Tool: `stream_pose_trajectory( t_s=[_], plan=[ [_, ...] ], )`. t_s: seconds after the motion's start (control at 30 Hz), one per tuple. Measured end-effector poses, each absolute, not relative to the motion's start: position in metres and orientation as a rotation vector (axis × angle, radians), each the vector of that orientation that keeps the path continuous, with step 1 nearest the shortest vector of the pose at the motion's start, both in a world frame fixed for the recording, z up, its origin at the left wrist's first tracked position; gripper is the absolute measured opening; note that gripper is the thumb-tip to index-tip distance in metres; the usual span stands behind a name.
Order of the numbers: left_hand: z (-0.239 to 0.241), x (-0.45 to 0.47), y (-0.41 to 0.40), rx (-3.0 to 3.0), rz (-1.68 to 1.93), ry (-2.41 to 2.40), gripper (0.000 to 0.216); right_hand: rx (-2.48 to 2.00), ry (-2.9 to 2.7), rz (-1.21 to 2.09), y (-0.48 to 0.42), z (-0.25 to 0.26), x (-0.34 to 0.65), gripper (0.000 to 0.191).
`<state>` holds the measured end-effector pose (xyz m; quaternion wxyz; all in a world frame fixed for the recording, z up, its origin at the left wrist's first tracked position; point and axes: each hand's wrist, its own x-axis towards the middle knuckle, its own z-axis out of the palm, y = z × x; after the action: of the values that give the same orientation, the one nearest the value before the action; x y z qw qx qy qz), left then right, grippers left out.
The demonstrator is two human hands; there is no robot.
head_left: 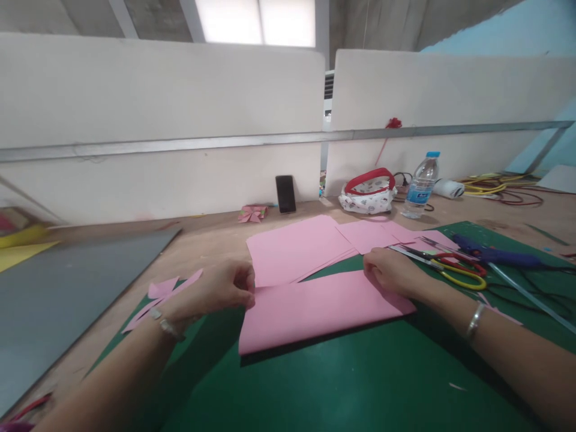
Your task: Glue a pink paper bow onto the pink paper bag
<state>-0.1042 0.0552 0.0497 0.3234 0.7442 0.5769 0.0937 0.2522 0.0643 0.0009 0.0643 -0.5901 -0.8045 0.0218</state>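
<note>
A folded sheet of pink paper [310, 312] lies over the green cutting mat [333, 384], its fold toward me. At its left far corner, my left hand [231, 287] pinches the edge between thumb and fingers. My right hand [389, 271] is closed on the far edge near the right end, its fingertips partly hidden. Just beyond is a stack of flat pink sheets [297, 246]. Scissors with red and yellow handles [463, 273] and a blue glue gun [504, 255] with a clear glue stick lie right of my right hand.
Pink paper scraps [164, 291] lie at the left, beside a grey board [85, 288]. Along the back stand a phone [285, 194], a red-and-white pouch [369, 192] and a water bottle [420, 187]. Cables [499, 183] trail at the far right. White panels [171, 96] close off the back.
</note>
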Motion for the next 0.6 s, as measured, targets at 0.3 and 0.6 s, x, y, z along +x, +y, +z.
stream_pose_trajectory(
  t_s=[0.3,0.6],
  plan=[
    [0.0485,-0.1048,0.0556,1.933,0.194,1.577,0.022,-1.804,-2.434,0.054,0.0644,0.0013,0.2506,0.023],
    [0.0490,-0.1022,0.0553,1.922,0.233,1.577,0.013,-1.818,-2.440,0.029,0.0643,0.0008,0.2504,0.023]
  ],
)
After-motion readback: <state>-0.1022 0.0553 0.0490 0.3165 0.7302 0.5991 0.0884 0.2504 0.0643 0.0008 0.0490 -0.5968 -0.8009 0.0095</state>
